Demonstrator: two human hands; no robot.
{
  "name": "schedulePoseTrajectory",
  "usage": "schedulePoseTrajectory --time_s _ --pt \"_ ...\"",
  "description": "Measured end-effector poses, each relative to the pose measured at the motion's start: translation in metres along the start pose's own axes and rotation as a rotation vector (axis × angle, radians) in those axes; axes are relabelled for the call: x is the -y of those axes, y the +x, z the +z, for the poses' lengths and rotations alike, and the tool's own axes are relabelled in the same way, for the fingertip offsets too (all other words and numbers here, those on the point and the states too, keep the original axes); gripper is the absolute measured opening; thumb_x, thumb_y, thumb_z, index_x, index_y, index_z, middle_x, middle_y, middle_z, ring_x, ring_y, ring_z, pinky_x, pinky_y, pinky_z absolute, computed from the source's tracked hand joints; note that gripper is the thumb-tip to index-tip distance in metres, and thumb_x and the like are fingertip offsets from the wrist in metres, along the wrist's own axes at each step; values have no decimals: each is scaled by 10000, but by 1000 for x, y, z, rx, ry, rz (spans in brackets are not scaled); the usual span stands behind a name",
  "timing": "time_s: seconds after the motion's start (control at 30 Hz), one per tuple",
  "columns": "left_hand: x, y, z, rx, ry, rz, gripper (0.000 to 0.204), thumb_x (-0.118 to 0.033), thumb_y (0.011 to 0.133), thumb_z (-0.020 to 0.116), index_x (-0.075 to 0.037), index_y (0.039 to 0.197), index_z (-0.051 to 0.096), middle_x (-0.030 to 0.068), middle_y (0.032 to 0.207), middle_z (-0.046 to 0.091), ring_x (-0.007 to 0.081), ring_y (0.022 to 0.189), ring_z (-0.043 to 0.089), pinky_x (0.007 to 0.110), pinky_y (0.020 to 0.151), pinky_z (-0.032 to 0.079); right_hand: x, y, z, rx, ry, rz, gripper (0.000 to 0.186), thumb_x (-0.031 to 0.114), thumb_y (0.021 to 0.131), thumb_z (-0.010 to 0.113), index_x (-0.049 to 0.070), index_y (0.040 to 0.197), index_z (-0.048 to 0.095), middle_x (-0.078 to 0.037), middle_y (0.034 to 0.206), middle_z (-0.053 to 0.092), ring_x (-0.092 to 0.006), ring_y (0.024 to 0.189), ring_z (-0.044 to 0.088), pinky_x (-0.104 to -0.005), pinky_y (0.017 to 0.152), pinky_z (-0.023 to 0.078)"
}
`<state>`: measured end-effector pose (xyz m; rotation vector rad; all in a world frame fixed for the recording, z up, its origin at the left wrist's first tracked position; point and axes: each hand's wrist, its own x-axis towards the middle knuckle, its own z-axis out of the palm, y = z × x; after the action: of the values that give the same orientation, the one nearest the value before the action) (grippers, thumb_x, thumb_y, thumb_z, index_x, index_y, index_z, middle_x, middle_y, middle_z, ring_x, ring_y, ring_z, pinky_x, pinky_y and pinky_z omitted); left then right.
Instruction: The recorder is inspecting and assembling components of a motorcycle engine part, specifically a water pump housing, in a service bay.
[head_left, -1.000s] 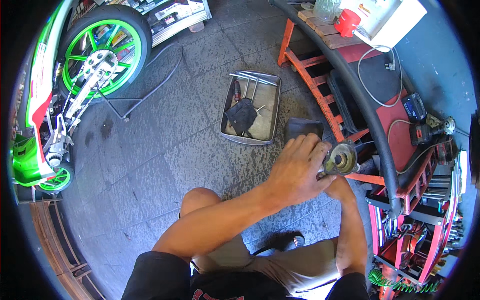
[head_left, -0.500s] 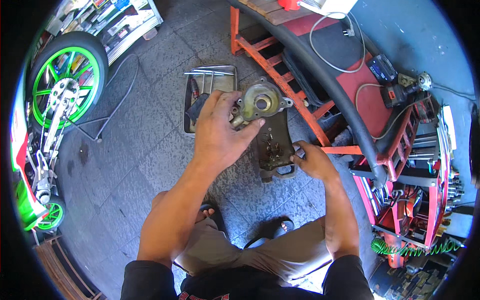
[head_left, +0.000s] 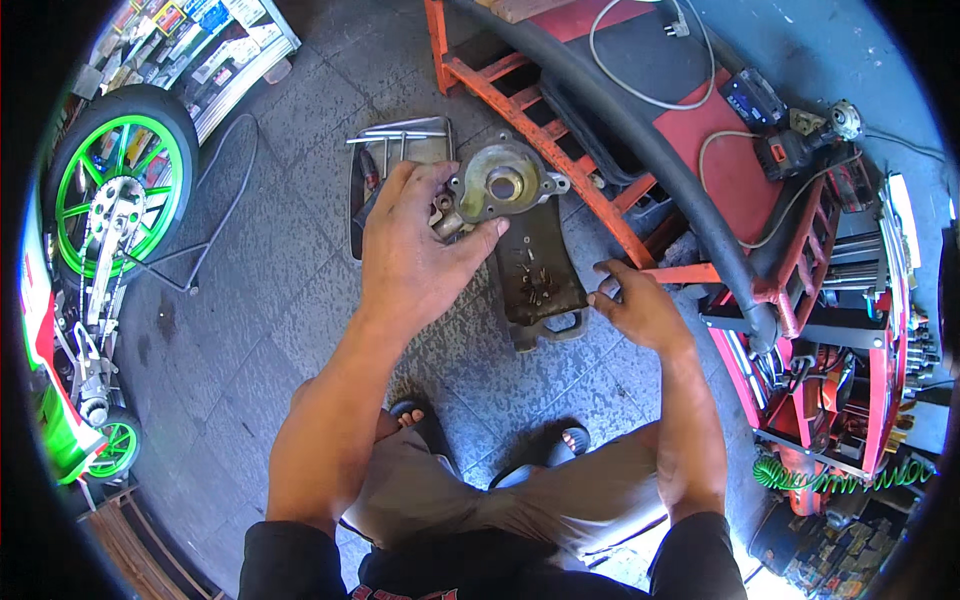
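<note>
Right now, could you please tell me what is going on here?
The person's left hand holds up a metal housing. The right hand is beside a dark tray bearing small metal parts; whether it touches the tray is unclear. A shallow pan with metal rods lies on the floor, partly hidden by the left hand.

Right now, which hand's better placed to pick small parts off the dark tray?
Likely the right hand: it's beside the tray, near the parts; the left hand holds the housing.
</note>
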<state>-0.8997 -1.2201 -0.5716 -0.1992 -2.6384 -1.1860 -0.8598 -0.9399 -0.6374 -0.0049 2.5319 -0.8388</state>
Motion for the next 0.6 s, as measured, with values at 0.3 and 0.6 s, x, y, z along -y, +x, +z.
schedulePoseTrajectory --time_s 0.3,0.6 --pt "-2 -2 3 4 14 70 577 -187 677 877 41 1146 631 118 977 599 232 818 597 351 758 501 3 -3 -2 -2 -14 -4 511 239 880 691 13 1318 555 -211 1129 686 -396 1101 630 -462 940 481" --pt "-1 -1 -2 29 16 19 553 -182 687 869 21 1140 626 153 1077 611 308 961 643 392 852 526 6 -2 5 13 -7 -2 496 255 887 688 22 1306 562 -211 1129 687 -394 1100 631 -467 933 489"
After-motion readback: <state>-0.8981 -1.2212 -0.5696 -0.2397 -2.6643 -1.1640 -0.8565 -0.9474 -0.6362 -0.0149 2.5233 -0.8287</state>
